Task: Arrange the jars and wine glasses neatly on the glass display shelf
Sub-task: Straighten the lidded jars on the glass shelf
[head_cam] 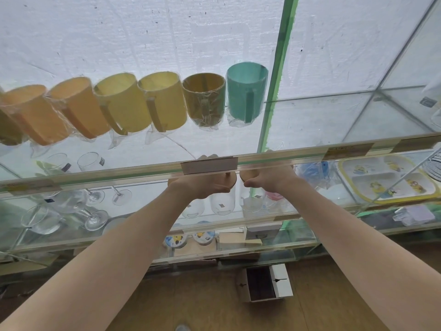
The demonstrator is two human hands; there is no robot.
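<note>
Both my arms reach under the front rail of the upper glass shelf (310, 152). My left hand (202, 185) rests on the round wooden lid of a clear glass jar (223, 203). My right hand (272, 179) grips the wooden lid of a second clear jar (253, 201) just to the right. Both jars stand on the middle glass shelf, close together. A third clear jar (193, 209) sits left of them, partly behind my left wrist. Several wine glasses (95, 194) stand at the left of the same shelf; one (45, 219) lies tilted.
A row of plastic-wrapped mugs, orange, yellow, brown and teal (247, 91), stands on the upper shelf. A cartoon divided tray (386, 180) lies at the right. Small bowls and boxes fill the lower shelf. An open cardboard box (265, 283) sits on the wooden floor below.
</note>
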